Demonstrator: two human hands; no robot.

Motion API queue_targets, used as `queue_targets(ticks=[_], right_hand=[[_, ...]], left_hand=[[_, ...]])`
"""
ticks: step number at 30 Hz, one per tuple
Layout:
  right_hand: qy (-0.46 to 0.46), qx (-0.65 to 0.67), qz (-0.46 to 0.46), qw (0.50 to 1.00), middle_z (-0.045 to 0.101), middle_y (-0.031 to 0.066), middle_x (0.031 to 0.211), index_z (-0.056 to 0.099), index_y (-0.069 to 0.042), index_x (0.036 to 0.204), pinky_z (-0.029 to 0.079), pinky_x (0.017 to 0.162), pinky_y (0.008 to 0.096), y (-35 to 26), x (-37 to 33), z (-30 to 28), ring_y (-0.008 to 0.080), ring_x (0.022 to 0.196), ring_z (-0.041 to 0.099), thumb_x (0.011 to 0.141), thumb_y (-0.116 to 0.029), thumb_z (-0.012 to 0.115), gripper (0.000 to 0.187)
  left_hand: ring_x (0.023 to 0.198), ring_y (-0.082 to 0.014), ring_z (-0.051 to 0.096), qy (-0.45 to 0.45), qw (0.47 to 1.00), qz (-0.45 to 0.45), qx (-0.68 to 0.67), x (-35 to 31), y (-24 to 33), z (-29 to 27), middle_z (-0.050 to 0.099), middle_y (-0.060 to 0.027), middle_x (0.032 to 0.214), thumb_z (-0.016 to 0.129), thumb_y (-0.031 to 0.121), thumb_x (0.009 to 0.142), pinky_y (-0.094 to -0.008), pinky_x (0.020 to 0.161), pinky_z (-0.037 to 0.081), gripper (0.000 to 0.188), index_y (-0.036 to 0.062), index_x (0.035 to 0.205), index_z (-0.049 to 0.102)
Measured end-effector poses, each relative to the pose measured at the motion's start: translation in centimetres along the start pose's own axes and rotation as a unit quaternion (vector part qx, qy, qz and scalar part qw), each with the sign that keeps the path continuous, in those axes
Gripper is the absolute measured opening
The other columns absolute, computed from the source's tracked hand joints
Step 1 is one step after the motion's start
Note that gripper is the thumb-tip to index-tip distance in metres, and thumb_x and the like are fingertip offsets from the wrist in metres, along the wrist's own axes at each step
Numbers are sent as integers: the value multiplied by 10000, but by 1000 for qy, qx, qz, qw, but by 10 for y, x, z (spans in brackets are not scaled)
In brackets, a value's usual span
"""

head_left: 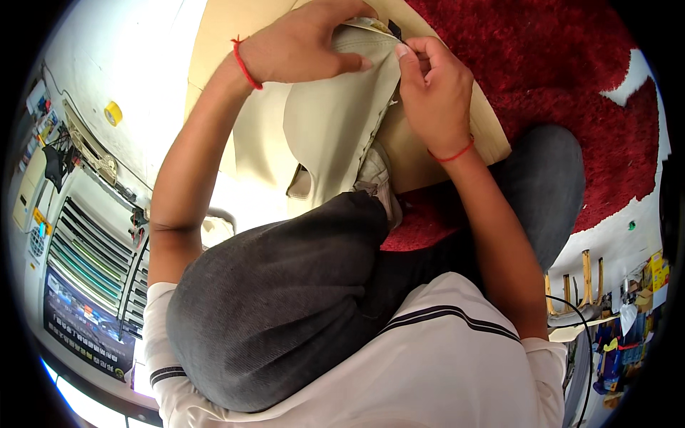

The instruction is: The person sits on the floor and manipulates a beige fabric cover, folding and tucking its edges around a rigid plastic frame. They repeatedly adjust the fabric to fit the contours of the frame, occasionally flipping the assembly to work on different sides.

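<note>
A beige, leather-like cover (332, 110) with stitched seams is draped in front of me, with a cut-out near its lower end. At the cover's upper right corner, my right hand (439, 93) pinches the edge between thumb and fingers, beside a small black tab (394, 29). My left hand (303, 46) rests over the cover's upper left part. Its thumb and forefinger are spread apart; the other fingertips are hidden. A rough, unfinished edge runs down the cover's right side.
Tan board-like sheets (478, 132) lie under the cover, on a red shaggy rug (528, 64). My bent knee (271, 307) and shoe (378, 182) are close to the cover. Yellow tape (113, 113) lies at left, near a rack of strips (89, 257). Tools (586, 278) stand at right.
</note>
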State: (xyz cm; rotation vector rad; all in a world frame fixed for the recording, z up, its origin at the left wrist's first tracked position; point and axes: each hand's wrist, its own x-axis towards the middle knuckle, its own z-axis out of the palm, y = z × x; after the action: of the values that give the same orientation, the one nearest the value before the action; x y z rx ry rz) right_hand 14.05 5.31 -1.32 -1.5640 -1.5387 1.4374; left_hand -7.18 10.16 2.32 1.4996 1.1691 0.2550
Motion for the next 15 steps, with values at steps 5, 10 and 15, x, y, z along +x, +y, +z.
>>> queue_targets(ticks=[5,10,15], right_hand=[[11,-21,-26,999,698,171,819,654,11,939,526,671,440,1,-4,3,346,736,677,947,-122,662,133],[-9,-44,-47,998,715,139,798,679,13,935,531,644,391,6,3,1,270,695,679,932,-126,690,139],[-57,-25,1,998,732,82,767,709,21,962,521,607,296,3,12,-7,124,647,657,920,-137,737,166]], left_hand=[[973,-397,662,22,978,-124,164,5,27,10,679,-248,1003,782,260,764,-459,877,542,400,-20,1014,645],[971,-410,644,0,975,-40,219,-4,21,6,662,-239,999,796,286,754,-478,883,526,474,-18,1071,621],[981,-413,641,44,965,-93,242,-4,14,21,662,-237,1014,807,282,747,-481,886,521,483,-6,1080,609]])
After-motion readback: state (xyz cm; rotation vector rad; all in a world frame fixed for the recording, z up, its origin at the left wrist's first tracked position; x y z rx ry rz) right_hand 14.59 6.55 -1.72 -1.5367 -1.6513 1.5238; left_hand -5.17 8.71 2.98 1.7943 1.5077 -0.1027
